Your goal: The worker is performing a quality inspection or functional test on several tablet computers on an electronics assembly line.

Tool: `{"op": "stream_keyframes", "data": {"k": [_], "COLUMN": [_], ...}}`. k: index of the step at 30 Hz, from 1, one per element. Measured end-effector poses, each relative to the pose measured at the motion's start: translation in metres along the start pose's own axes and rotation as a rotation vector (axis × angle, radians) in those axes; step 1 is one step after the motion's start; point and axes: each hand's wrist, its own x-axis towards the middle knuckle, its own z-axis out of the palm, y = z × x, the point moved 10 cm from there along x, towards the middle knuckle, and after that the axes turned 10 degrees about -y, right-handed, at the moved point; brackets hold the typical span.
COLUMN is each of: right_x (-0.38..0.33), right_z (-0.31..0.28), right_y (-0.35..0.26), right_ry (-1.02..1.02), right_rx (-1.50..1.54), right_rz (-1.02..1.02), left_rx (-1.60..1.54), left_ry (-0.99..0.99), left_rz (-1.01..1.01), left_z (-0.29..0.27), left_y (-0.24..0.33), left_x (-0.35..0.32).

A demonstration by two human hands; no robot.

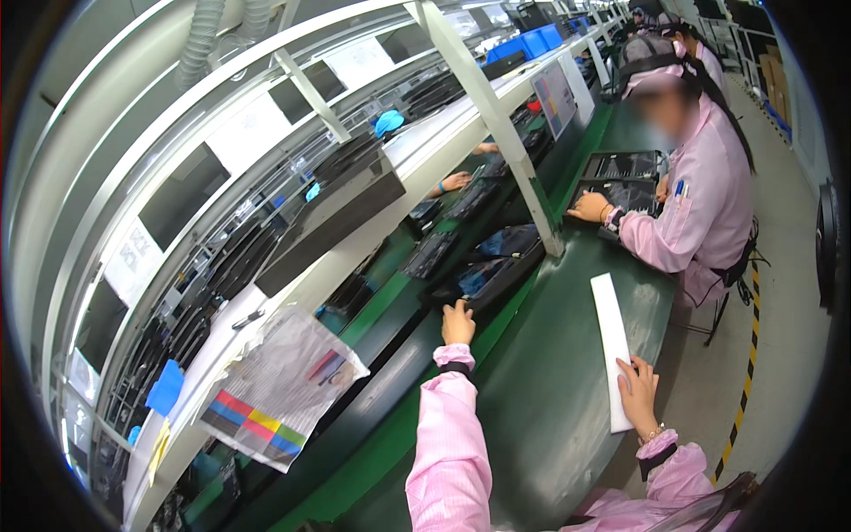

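Note:
My left hand (458,323) reaches forward, its fingers closed on the near edge of a black tray (496,282). Inside the tray lie dark parts with blue film (483,278). My right hand (638,390) rests at the table's right edge, fingers spread against the side of a long white strip (610,341). The strip lies lengthwise on the green table (550,355). Beyond the tray, a dark flat panel (429,254) lies on the line.
A white post (496,124) rises just past the tray. A co-worker in pink (687,204) sits ahead at the right, hands at black laptop-like parts (620,182). A plastic-covered sheet (284,386) hangs from the shelf at left. Other hands (456,182) work across the line.

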Motion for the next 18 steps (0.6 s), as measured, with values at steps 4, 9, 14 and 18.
{"op": "stream_keyframes", "data": {"k": [4,9,14,18], "right_x": [0.003,-0.012,-0.007,-0.007], "right_z": [0.001,-0.009,0.006,0.015], "right_y": [-0.016,0.013,0.007,-0.001], "right_ry": [-0.026,0.023,-0.067,-0.186], "right_rx": [-0.012,-0.117,-0.230,-0.300], "right_rz": [-0.015,0.005,-0.069,-0.194], "left_rx": [-0.050,-0.147,-0.149,-0.153], "left_ry": [0.089,0.069,0.054,0.023], "left_rz": [0.031,0.046,-0.176,-0.388], "left_z": [-0.058,-0.100,-0.119,-0.136], "left_y": [-0.052,-0.031,-0.012,0.005], "left_x": [-0.062,-0.190,-0.353,-0.468]}}
